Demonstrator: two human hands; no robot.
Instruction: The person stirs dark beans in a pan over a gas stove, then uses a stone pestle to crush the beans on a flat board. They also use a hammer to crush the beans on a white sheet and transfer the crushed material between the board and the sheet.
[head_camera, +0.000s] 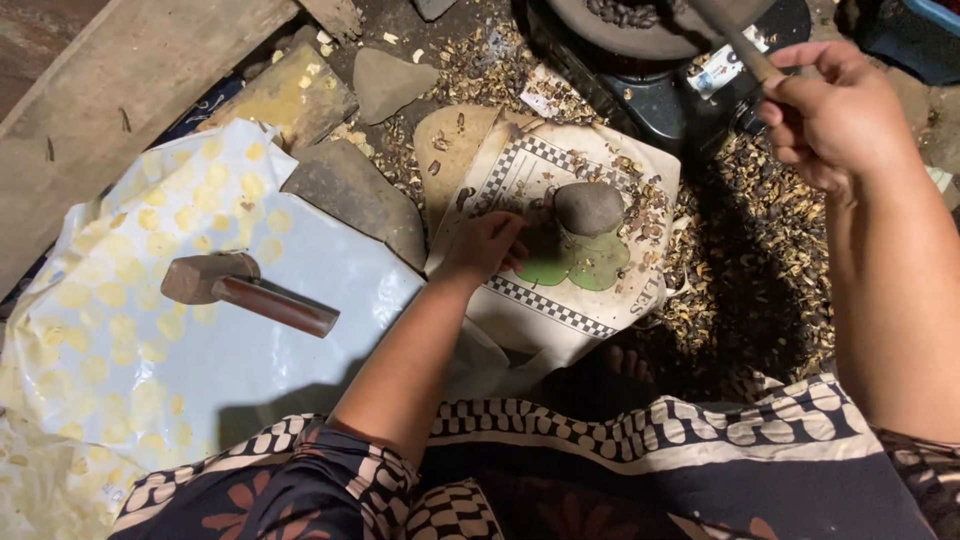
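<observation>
The white sheet with pale yellow dots (150, 330) covers the floor from about seven to ten o'clock, and on it lies a spare hammer (245, 290), its long axis running from head at ten o'clock to handle end at four, touched by neither of the hands. At the centre lies a cloth bag with a checked border (590, 290), ringed at twelve to three o'clock by a litter of broken shells (760, 260). On that bag stands the rounded grey stone (588, 207), the thing the work turns on. The left hand (485, 245) rests just beside the stone at its eight o'clock side, fingers curled and pinched toward its base as if steadying something small there; what they hold is too hidden to tell. The right hand (835, 115) is raised well apart at two o'clock from the stone, closed firmly around a wooden handle (735, 40) whose long axis slants up toward eleven o'clock. So the left hand is far nearer the stone.
</observation>
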